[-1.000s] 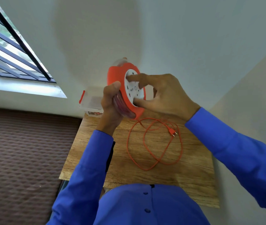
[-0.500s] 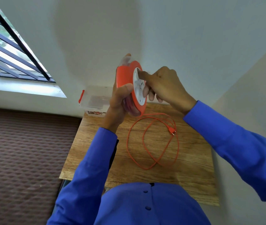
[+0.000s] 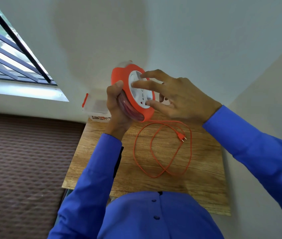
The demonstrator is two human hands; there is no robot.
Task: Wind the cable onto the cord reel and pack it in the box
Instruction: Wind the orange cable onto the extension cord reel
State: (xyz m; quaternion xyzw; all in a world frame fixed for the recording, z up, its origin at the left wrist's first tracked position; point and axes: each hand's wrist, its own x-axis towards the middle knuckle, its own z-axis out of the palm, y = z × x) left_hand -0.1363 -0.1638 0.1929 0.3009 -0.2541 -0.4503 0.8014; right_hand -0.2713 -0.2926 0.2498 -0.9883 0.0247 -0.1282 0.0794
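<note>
— Head view: what are the hands doing?
— The left hand [image 3: 118, 107] is curled around the rim of the reel [image 3: 133, 94], thumb on its orange edge, holding it up above the tabletop [image 3: 88, 163]. The right hand [image 3: 176, 97] is spread, fingertips [image 3: 134, 85] touching the white socket face.
— Which way does the reel face?
— It stands on edge, white face turned to the right hand, axle running roughly left to right.
— And the cable [image 3: 161, 150]?
— It drops from the reel's lower edge and lies in loose loops below the right hand, plug [image 3: 181, 136] at the loops' far right. The box [image 3: 95, 109] sits just beyond the left hand.
</note>
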